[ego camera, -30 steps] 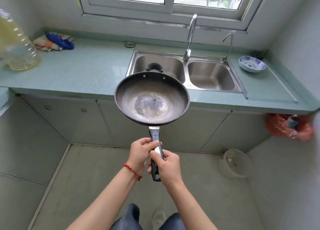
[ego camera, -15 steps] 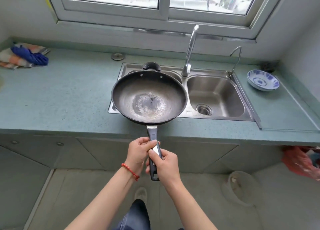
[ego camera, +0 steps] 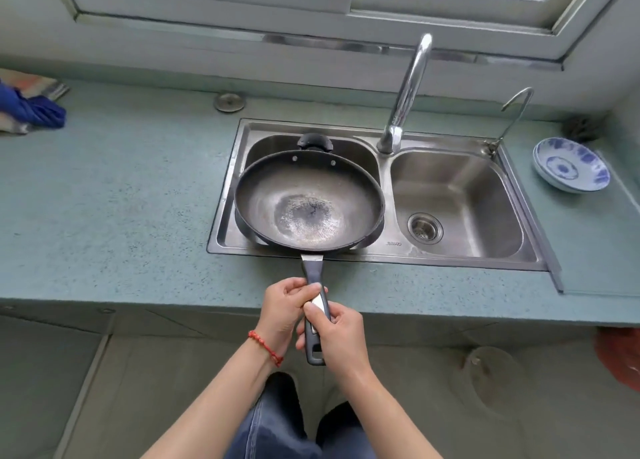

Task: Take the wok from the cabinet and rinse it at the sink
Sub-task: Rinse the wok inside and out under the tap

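Note:
The dark wok (ego camera: 308, 202), worn pale at its centre, sits level over the left basin of the steel double sink (ego camera: 460, 261). Its long black handle reaches back over the counter edge toward me. My left hand (ego camera: 284, 311), with a red bead bracelet at the wrist, grips the handle from the left. My right hand (ego camera: 341, 337) grips it just behind, from the right. The tall chrome tap (ego camera: 408, 91) rises between the two basins, its spout above the wok's far right rim. No water is running.
A blue-and-white bowl (ego camera: 571, 166) sits on the green counter (ego camera: 121, 199) right of the sink. A blue cloth (ego camera: 33, 110) lies at far left, a round metal plug (ego camera: 229, 102) behind the sink, a thin second tap (ego camera: 512, 112) at the back right. Closed cabinet doors (ego camera: 41, 372) are below.
I have stepped closer to the counter and carried the wok forward and down, from in front of the cabinets to over the left basin. Both hands kept their hold on the handle.

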`<action>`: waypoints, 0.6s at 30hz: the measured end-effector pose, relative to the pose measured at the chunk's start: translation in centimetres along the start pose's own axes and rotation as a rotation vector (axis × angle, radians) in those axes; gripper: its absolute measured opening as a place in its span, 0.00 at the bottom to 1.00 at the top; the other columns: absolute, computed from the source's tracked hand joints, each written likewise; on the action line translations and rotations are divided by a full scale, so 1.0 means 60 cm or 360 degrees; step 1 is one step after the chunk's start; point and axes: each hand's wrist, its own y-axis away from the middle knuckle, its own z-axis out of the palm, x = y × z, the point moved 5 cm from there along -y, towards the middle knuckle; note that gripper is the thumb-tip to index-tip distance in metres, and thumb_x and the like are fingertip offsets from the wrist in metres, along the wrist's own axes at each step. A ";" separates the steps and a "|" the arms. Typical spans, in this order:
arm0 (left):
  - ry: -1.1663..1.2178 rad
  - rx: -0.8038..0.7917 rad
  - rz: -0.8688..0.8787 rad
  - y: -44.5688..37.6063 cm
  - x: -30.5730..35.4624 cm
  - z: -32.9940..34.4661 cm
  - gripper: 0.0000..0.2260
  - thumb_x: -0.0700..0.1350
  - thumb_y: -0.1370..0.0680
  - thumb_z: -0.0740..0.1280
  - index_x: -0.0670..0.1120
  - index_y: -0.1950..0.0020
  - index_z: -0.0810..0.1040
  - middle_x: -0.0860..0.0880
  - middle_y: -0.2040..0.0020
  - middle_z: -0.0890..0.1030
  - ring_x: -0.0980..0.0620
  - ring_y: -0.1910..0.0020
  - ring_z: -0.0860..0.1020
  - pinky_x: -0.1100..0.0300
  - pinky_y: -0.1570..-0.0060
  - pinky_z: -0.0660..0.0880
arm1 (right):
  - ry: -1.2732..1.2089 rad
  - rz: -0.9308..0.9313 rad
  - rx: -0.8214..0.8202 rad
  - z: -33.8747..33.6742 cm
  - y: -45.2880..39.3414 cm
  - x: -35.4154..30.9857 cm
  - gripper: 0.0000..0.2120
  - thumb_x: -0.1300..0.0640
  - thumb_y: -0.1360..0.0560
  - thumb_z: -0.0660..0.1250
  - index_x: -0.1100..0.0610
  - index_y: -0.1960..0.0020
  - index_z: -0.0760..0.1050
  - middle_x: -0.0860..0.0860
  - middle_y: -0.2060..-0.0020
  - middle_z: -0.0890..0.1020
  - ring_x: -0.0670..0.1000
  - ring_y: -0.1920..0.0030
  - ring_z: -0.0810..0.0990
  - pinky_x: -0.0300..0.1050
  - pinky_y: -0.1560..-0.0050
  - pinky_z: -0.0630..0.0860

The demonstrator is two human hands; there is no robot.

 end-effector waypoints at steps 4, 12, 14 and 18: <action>0.0025 0.0030 -0.0017 -0.015 0.001 0.002 0.09 0.38 0.29 0.69 0.32 0.54 0.76 0.44 0.64 0.84 0.43 0.64 0.71 0.61 0.74 0.68 | 0.0036 0.0045 -0.0084 -0.005 -0.019 -0.005 0.09 0.63 0.25 0.63 0.63 0.64 0.75 0.51 0.77 0.80 0.49 0.78 0.78 0.40 0.73 0.76; 0.0007 0.0072 -0.0035 -0.046 0.018 0.004 0.17 0.39 0.28 0.68 0.26 0.49 0.72 0.34 0.59 0.76 0.51 0.74 0.68 0.68 0.84 0.61 | 0.0099 0.0138 -0.0206 -0.010 -0.069 -0.010 0.08 0.62 0.26 0.64 0.62 0.62 0.77 0.51 0.74 0.83 0.50 0.73 0.82 0.44 0.67 0.79; 0.0004 0.0064 -0.0037 -0.052 0.017 0.004 0.16 0.39 0.29 0.69 0.28 0.49 0.73 0.35 0.60 0.79 0.49 0.76 0.71 0.67 0.84 0.63 | 0.0100 0.0155 -0.0216 -0.012 -0.075 -0.006 0.07 0.63 0.26 0.65 0.64 0.60 0.77 0.51 0.73 0.83 0.50 0.73 0.82 0.43 0.68 0.79; -0.0012 0.0046 -0.0010 -0.061 0.021 0.003 0.17 0.39 0.32 0.72 0.29 0.50 0.75 0.40 0.60 0.84 0.45 0.69 0.79 0.58 0.69 0.73 | 0.0047 0.0215 -0.0229 -0.017 -0.082 -0.004 0.11 0.62 0.27 0.66 0.72 0.54 0.75 0.60 0.67 0.82 0.49 0.72 0.82 0.38 0.72 0.77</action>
